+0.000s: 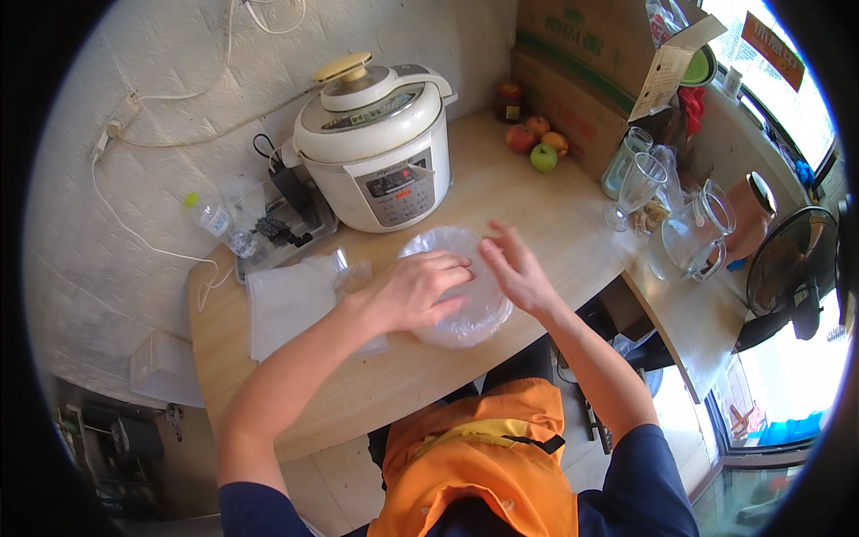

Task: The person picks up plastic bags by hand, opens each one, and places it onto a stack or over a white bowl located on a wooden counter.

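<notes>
A round, shallow shape in thin clear plastic point(470, 329), like a bowl covered with film, lies on the wooden table before me. Its rim is crinkled, and I cannot tell what is under the film. My left hand point(426, 285) is palm down over its left half, thumb apart from the bent fingers. At the upper right edge is my right hand point(517, 268), its fingers spread and nothing in its grasp. A stack of flat translucent plastic bags point(288, 302) lies left of the bowl shape, partly behind my left forearm.
A white electric pressure cooker point(376, 148) stands behind. Several fruits point(537, 141) sit by a cardboard box point(570, 107). Rightward are a stemmed glass point(641, 181), a glass pitcher point(684, 231) and a fan point(792, 262). A plastic bottle point(218, 221) leans at left beside a black adapter point(292, 191).
</notes>
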A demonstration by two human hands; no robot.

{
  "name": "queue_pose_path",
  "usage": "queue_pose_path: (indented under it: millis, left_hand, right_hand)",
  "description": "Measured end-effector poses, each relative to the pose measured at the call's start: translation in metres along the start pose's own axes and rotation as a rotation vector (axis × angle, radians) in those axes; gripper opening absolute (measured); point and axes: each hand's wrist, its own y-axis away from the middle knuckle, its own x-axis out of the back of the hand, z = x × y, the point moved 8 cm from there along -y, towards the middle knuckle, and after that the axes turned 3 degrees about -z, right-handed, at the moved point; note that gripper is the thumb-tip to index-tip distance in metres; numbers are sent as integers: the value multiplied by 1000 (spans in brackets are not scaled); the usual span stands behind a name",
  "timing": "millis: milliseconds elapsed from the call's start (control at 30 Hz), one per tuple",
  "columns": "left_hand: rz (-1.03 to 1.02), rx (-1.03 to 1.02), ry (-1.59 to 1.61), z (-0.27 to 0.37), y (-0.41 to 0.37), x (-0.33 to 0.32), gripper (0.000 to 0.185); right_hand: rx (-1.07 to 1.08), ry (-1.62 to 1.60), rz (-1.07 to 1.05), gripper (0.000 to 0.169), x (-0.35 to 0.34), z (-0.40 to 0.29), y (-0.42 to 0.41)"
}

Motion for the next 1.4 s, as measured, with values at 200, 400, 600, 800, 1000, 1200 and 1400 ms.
queue_pose_path:
  millis: [200,400,600,800,1000,1200,1400]
  left_hand:
    - [-473,47,-268,-14,26,-80,82]
    - [-569,161,-134,6,43,-91,87]
    - [-581,149,-110,1,45,-100,85]
    - [-202,-2,99,18,27,-58,52]
    - [463,756,-39,-46,177,28,22]
    - [258,588,-450,-27,244,-17,17]
    - [451,762,29,-42,264,-17,20]
  right_hand:
    - [-189,243,-459,41,-27,14,15]
    - [-154,162,-541,37,-34,10,35]
    - [-132,151,-554,39,-38,5,32]
    - [-145,274,-484,46,-29,16,27]
    - [-5,353,-263,79,12,-39,44]
    - [258,398,-247,53,-12,-118,30]
    - [353,247,-677,30,-123,-150,13]
